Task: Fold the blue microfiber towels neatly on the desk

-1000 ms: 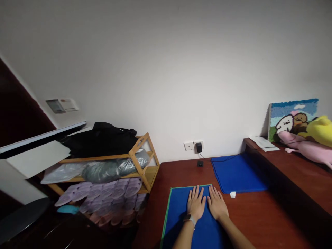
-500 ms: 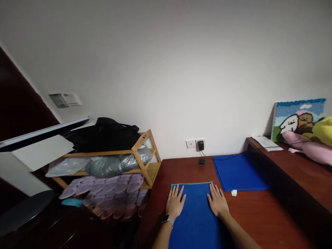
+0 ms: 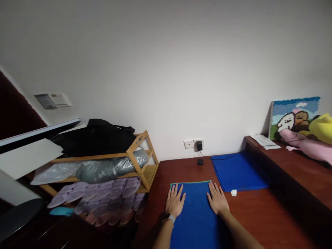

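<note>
A blue cloth (image 3: 195, 211) with a green-edged far hem lies flat on the reddish-brown table (image 3: 178, 169). My left hand (image 3: 175, 201) rests palm down on its far left corner, fingers stretched out, a watch on the wrist. On the far right corner lies my right hand (image 3: 218, 199), also flat with fingers spread. Neither hand grips anything. The near end of the cloth runs out of view at the bottom. Beyond my right hand is a folded blue cloth (image 3: 238, 172) with a small white tag (image 3: 233, 193) at its near edge.
A black adapter (image 3: 199, 145) is plugged into the wall, near a small black box (image 3: 200, 162). At left stands a wooden rack (image 3: 145, 162) with slippers (image 3: 111, 188) and a black bag (image 3: 98, 138). A raised ledge (image 3: 293, 155) at right holds a pink plush toy (image 3: 308, 145).
Both hands stay flat on the cloth's far corners with almost no movement. The view has shifted slightly; the rack and wall panel appear farther left or lower.
</note>
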`<act>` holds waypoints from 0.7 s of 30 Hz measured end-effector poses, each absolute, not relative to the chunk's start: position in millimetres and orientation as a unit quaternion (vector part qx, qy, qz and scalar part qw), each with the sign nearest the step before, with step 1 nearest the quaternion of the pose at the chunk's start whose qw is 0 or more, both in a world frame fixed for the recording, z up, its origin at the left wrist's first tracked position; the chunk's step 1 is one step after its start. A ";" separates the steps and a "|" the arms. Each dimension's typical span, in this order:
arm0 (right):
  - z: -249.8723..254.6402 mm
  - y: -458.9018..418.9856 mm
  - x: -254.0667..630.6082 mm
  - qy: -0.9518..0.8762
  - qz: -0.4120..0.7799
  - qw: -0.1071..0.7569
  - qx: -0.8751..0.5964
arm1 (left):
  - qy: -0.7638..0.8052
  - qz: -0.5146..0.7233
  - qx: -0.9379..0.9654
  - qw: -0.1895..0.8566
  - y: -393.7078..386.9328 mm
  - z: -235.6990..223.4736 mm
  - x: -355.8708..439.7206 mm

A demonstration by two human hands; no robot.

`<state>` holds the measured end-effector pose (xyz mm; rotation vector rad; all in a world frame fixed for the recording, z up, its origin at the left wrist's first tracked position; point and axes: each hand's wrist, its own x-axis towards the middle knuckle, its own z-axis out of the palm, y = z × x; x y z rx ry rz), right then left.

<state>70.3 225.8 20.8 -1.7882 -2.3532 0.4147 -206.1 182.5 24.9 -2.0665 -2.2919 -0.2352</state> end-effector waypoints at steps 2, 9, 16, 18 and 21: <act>25.7 224.9 70.3 -0.785 0.144 0.079 -0.598 | -0.744 -0.056 -0.666 0.010 183.3 30.5 -206.8; 28.7 224.9 69.4 -0.776 0.151 0.089 -0.605 | -0.687 -0.073 -0.722 0.022 192.8 47.0 -159.5; 21.3 228.0 70.0 -0.786 0.143 0.076 -0.597 | -0.621 -0.115 -0.775 -0.021 210.9 23.5 -64.3; 23.2 227.8 70.6 -0.787 0.142 0.071 -0.596 | -0.621 -0.115 -0.775 -0.025 212.0 20.4 -60.2; 26.6 227.3 71.4 -0.785 0.144 0.069 -0.599 | -0.618 -0.105 -0.779 -0.035 212.8 20.6 -63.6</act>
